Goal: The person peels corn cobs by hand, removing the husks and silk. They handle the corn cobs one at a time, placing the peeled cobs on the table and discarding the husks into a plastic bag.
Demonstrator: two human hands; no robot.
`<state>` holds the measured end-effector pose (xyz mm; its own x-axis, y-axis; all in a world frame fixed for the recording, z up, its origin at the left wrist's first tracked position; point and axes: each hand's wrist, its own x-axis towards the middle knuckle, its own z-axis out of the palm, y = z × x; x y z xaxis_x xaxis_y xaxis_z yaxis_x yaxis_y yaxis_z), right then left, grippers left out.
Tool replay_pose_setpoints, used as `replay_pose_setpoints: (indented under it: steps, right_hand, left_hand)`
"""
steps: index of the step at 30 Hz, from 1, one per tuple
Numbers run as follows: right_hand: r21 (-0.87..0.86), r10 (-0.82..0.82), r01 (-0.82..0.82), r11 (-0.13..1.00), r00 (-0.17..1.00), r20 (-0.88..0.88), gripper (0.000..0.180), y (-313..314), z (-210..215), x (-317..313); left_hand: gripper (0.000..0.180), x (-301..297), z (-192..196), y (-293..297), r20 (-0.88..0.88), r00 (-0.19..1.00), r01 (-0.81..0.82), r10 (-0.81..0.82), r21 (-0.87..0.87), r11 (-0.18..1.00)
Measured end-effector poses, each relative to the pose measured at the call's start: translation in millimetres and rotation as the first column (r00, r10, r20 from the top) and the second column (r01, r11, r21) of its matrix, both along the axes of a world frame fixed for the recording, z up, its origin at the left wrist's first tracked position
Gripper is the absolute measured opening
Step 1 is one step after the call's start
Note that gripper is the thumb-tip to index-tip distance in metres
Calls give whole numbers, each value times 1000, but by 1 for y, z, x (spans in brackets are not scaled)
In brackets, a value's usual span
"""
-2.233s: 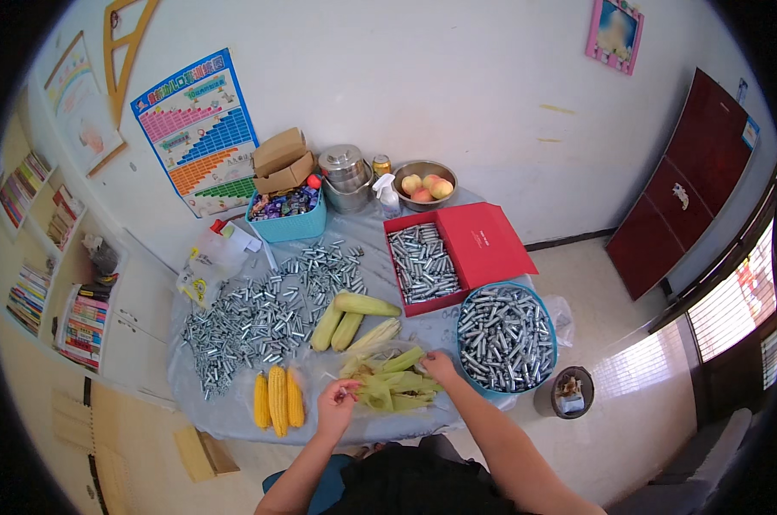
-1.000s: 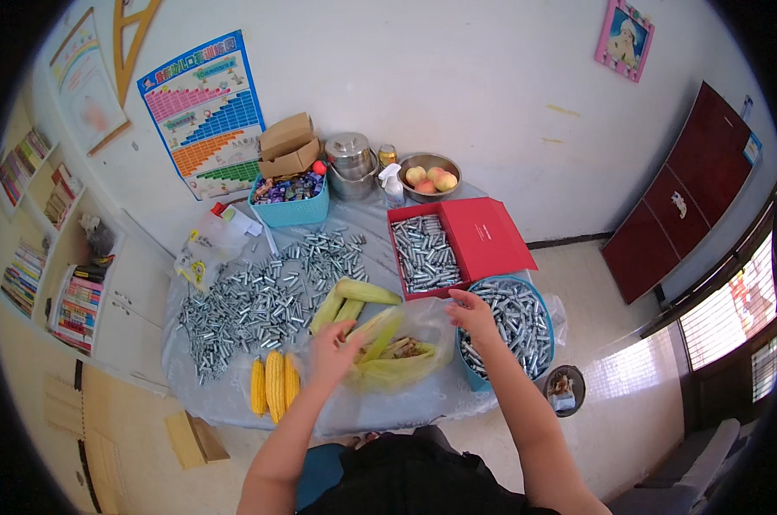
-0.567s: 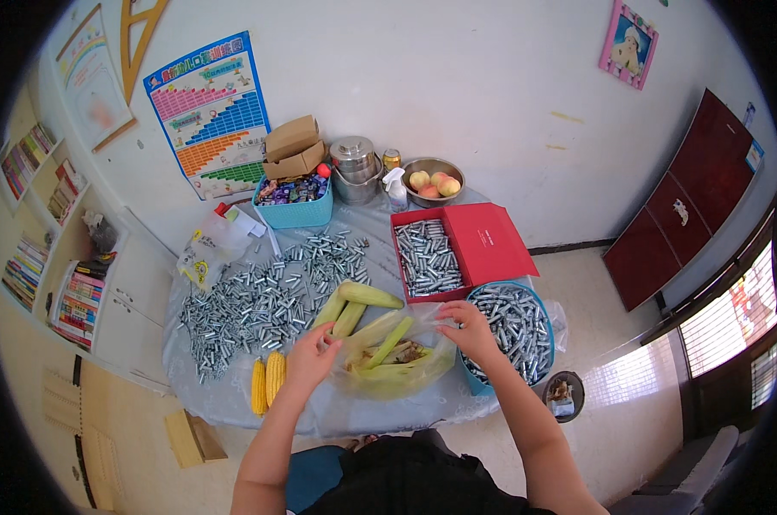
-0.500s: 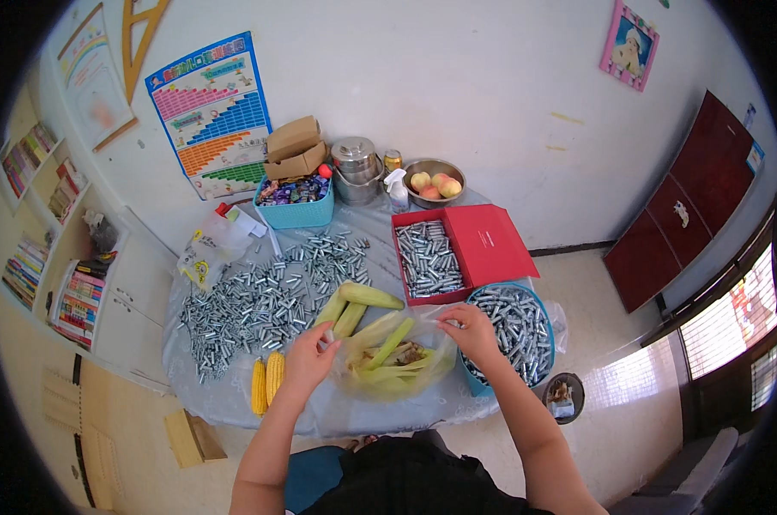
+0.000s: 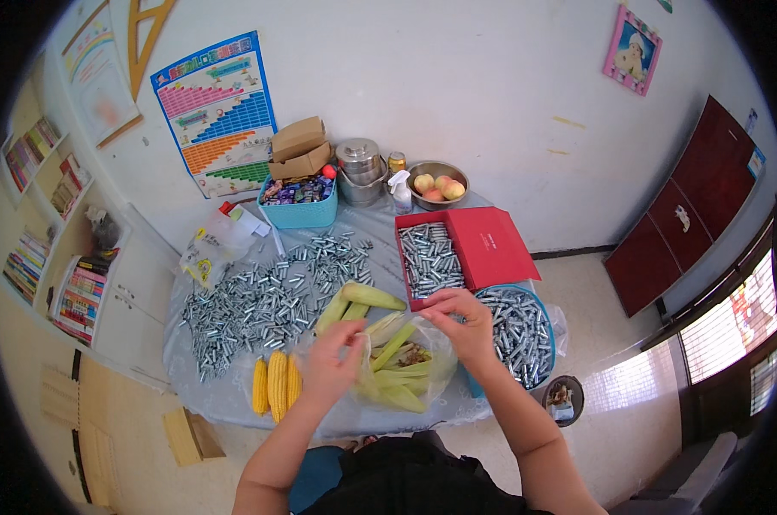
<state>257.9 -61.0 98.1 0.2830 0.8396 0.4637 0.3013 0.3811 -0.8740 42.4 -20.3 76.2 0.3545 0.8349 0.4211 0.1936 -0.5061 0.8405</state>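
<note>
A clear plastic bag (image 5: 444, 365) with green corn husks (image 5: 401, 378) inside stands at the table's near edge. My left hand (image 5: 332, 360) is closed in a pinch on the bag's left rim. At its upper right rim, my right hand (image 5: 464, 324) pinches the thin plastic between thumb and fingers. Just beyond the bag lie several corn ears in their green husks (image 5: 371, 297). Peeled yellow corn cobs (image 5: 277, 384) rest side by side to the left of my left hand, partly beside my forearm.
Small metal cylinders (image 5: 251, 300) cover the table's left half. More fill a red box (image 5: 431, 257) and a blue basket (image 5: 517, 335) at right. Behind stand a blue basket of wrapped items (image 5: 298, 213), a metal pot (image 5: 360, 172), a spray bottle (image 5: 400, 193) and a peach bowl (image 5: 435, 184).
My right hand has moved up and left, and my left hand slightly right, bringing them closer together. The bag's mouth has narrowed. A third yellow cob now shows beside my left forearm.
</note>
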Motion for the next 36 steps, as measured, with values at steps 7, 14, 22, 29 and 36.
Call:
replay_pose_setpoints:
  steps: [7, 14, 22, 29, 36]
  right_hand:
    - [-473, 396, -84, 877, 683, 613, 57, 10, -79, -13]
    - [-390, 209, -169, 905, 976, 63, 38, 13, -69, 3]
    - [-411, 178, -173, 895, 984, -26, 35, 8, -79, 15]
    - [-388, 115, -80, 918, 991, 66, 32, -3, -71, 25]
    - [-67, -25, 56, 996, 916, 399, 14, -11, -57, -13]
  left_hand:
    - [28, 16, -81, -5, -533, 812, 228, -240, -89, 970]
    - [32, 45, -86, 0, -383, 878, 224, -287, -202, 953]
    - [24, 89, -109, -5, -130, 953, 176, -275, -500, 848]
    - [18, 43, -111, 28, -485, 873, -63, -53, -221, 973]
    - [23, 11, -132, 36, -494, 843, -4, -212, -400, 917]
